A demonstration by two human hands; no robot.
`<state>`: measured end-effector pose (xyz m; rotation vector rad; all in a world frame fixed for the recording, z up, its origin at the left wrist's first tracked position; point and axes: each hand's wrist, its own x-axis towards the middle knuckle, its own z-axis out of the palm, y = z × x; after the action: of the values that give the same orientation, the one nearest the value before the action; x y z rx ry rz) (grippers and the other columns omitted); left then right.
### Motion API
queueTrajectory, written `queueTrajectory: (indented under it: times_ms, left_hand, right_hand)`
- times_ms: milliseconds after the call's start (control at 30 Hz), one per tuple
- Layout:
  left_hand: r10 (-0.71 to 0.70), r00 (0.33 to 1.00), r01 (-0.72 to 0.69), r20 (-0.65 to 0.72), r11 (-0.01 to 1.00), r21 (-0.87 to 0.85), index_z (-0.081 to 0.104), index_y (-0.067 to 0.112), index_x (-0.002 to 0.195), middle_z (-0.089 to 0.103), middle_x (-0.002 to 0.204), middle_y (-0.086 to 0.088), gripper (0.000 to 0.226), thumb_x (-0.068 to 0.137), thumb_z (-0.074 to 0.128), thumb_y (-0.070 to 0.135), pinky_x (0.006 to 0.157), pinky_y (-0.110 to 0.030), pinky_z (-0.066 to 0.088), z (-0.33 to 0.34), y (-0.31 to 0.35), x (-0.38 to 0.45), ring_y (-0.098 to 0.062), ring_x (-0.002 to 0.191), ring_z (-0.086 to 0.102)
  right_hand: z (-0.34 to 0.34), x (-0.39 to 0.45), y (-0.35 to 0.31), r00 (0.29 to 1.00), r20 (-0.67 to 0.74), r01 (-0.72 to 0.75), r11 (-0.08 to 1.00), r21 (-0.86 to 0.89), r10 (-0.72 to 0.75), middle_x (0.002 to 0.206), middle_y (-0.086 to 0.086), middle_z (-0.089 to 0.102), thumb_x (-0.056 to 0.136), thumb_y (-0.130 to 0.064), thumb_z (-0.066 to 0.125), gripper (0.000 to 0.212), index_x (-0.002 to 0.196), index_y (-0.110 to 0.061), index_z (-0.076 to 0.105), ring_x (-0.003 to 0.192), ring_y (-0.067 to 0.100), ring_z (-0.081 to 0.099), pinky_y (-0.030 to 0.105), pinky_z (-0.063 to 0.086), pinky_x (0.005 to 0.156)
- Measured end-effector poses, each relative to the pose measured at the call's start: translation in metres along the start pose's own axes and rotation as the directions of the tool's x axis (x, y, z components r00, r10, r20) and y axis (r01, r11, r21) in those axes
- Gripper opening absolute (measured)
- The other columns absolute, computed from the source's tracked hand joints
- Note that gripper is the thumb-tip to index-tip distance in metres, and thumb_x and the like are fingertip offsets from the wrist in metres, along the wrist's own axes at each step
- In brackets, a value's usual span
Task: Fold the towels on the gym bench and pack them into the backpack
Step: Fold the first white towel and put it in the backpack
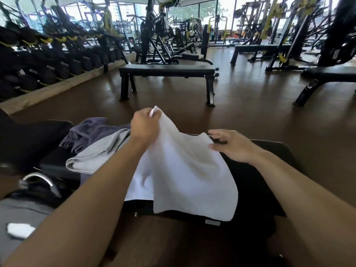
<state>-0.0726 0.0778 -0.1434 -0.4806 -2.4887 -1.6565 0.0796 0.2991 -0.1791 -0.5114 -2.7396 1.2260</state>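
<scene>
Left hand (143, 125) pinching white towel (185, 170) corner, lifted to spread it; right hand (231, 146), fingers loosely open, reaching for opposite edge over bench (269, 151).

The white towel (185, 170) is lifted by one corner above the black gym bench (269, 151), hanging in a slack sheet whose lower edge drapes over the bench's near edge, with a second layer of it showing underneath on the left. A light grey towel (100, 153) lies loosely bunched toward the bench's left end, its rolled edge facing the near side, and a darker purple-grey towel (90, 130) sits crumpled just behind it, touching it, at the far left. The backpack cannot be made out with certainty among the dark shapes at lower left.
</scene>
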Motion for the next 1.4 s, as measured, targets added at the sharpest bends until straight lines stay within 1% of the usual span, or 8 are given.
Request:
queueTrajectory:
  times_ms: [167,533,733,867,1033,1200,1333,1400]
  left_hand:
    - [-0.035,0.997,-0.025,0.074,0.732,0.681,0.071,0.01,0.106,0.066,0.114,-0.015,0.033,0.1,0.044,0.029,0.089,-0.039,0.045,-0.016,-0.066,0.028,-0.038,0.105,0.059]
    - [-0.072,0.997,0.056,0.022,0.91,0.411,0.073,0.015,0.074,0.074,0.094,-0.009,0.028,0.092,0.068,0.036,0.076,-0.033,0.049,-0.023,-0.062,0.024,-0.034,0.096,0.067]
    - [-0.068,0.984,0.088,0.166,0.989,-0.118,0.082,0.016,0.081,0.078,0.082,-0.011,0.016,0.083,0.082,0.032,0.069,-0.036,0.058,-0.021,-0.029,0.007,-0.023,0.071,0.072]
    - [-0.167,0.883,0.328,0.438,0.888,-0.322,0.078,0.0,0.096,0.077,0.1,-0.021,0.024,0.082,0.084,0.018,0.077,-0.036,0.06,0.005,-0.011,-0.007,-0.027,0.081,0.07]
    - [-0.26,0.699,0.432,0.667,0.896,-0.103,0.078,0.003,0.094,0.064,0.134,-0.017,0.022,0.077,0.087,0.014,0.094,-0.034,0.058,0.048,-0.021,-0.031,-0.023,0.111,0.071]
    - [-0.263,0.664,0.37,0.7,0.929,-0.001,0.074,-0.001,0.1,0.077,0.098,-0.013,0.011,0.091,0.072,0.005,0.084,-0.031,0.062,0.058,-0.016,-0.04,-0.02,0.089,0.075]
    - [-0.268,0.704,0.364,0.658,0.931,-0.01,0.074,0.002,0.102,0.077,0.095,-0.013,0.015,0.09,0.075,0.012,0.081,-0.03,0.061,0.061,-0.019,-0.045,-0.02,0.085,0.074]
    - [-0.283,0.697,0.401,0.659,0.916,-0.031,0.072,-0.001,0.11,0.077,0.097,-0.012,0.025,0.092,0.074,0.016,0.082,-0.032,0.061,0.061,-0.02,-0.045,-0.021,0.087,0.075]
  right_hand:
    - [0.03,0.014,0.006,0.996,0.054,-0.063,0.987,-0.145,0.071,0.143,-0.003,0.05,0.089,-0.046,0.073,0.068,0.149,-0.029,0.046,0.129,0.018,0.05,0.029,0.043,0.101]
    - [0.034,0.027,0.01,0.968,-0.127,-0.23,0.969,-0.092,0.218,0.113,-0.002,0.052,0.089,-0.024,0.073,0.058,0.143,-0.023,0.051,0.109,0.022,0.057,0.031,0.047,0.086]
    - [-0.006,0.021,0.017,0.922,-0.135,-0.347,0.93,0.12,0.362,0.101,0.0,0.063,0.085,-0.009,0.058,0.036,0.115,-0.027,0.065,0.093,0.023,0.058,0.029,0.044,0.067]
    - [-0.044,0.001,0.034,0.872,-0.255,-0.461,0.877,-0.136,0.419,0.093,0.003,0.067,0.077,-0.023,0.058,0.021,0.092,-0.019,0.072,0.09,0.027,0.063,0.034,0.054,0.081]
    - [-0.071,-0.016,0.062,0.814,-0.269,-0.581,0.706,-0.405,0.515,0.107,0.005,0.068,0.059,-0.041,0.053,0.051,0.103,-0.02,0.068,0.098,0.03,0.064,0.042,0.054,0.096]
    - [-0.057,-0.011,0.071,0.973,-0.118,-0.232,0.834,-0.5,0.2,0.156,-0.003,0.04,0.097,-0.029,0.054,0.056,0.15,-0.041,0.042,0.143,0.031,0.032,0.044,0.031,0.118]
    - [-0.034,-0.011,0.041,0.983,-0.132,0.095,0.97,-0.224,-0.126,0.121,-0.009,0.07,0.097,-0.031,0.067,0.026,0.121,-0.027,0.072,0.113,0.011,0.062,0.014,0.042,0.09]
    - [-0.025,-0.011,0.023,0.981,-0.092,0.156,0.98,-0.127,-0.168,0.105,-0.014,0.075,0.09,-0.037,0.074,0.018,0.107,-0.03,0.077,0.101,0.004,0.068,0.018,0.049,0.089]
